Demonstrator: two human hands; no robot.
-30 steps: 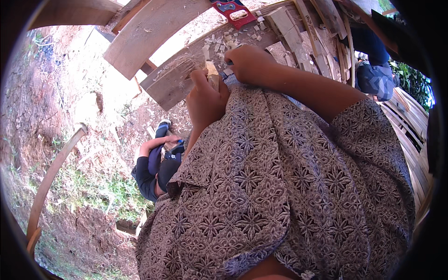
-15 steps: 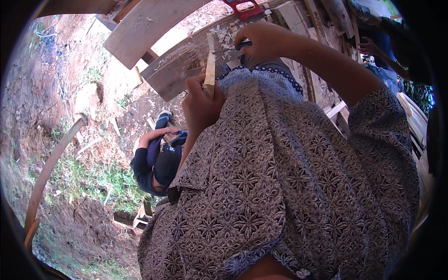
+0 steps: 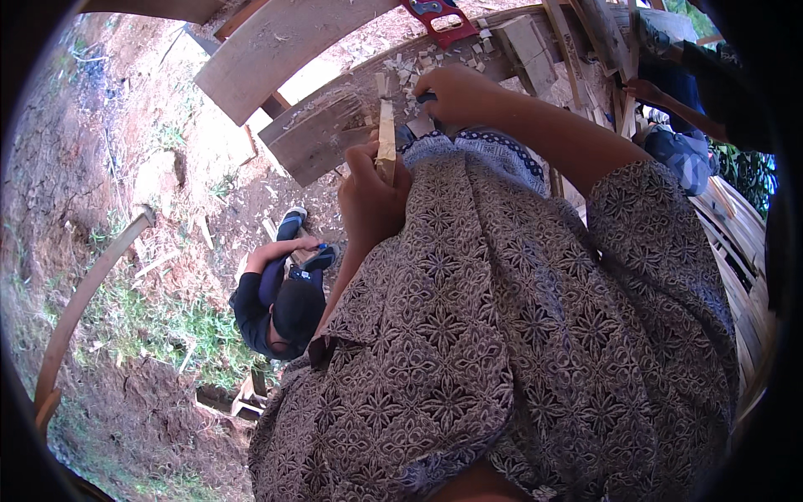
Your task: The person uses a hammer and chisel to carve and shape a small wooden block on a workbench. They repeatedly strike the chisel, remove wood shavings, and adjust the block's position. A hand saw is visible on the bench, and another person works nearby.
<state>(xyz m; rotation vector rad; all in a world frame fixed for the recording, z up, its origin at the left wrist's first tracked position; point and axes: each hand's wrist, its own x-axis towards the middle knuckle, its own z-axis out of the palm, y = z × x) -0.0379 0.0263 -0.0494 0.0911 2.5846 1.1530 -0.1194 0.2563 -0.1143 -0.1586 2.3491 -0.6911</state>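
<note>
My left hand [image 3: 372, 194] is closed around the lower end of a narrow pale wooden stick [image 3: 386, 134], which points up and away from me. My right hand [image 3: 467, 94] is closed on the dark blue handle of a knife [image 3: 427, 98], just to the right of the stick's far end. Most of the handle is inside my fingers, and the blade is hard to make out. Small wood chips [image 3: 407, 77] lie scattered over the plank [image 3: 355, 84] beyond both hands.
A red-handled saw [image 3: 443, 21] lies at the far edge. Broad boards [image 3: 268, 58] stand at the upper left, a wood block [image 3: 527, 54] at the upper right. One person [image 3: 284, 293] crouches at left; another person's hand [image 3: 648, 92] is at right.
My right hand and forearm have shifted slightly left and down in view, with the knife handle closer to the stick. My left hand and the stick sit slightly farther right.
</note>
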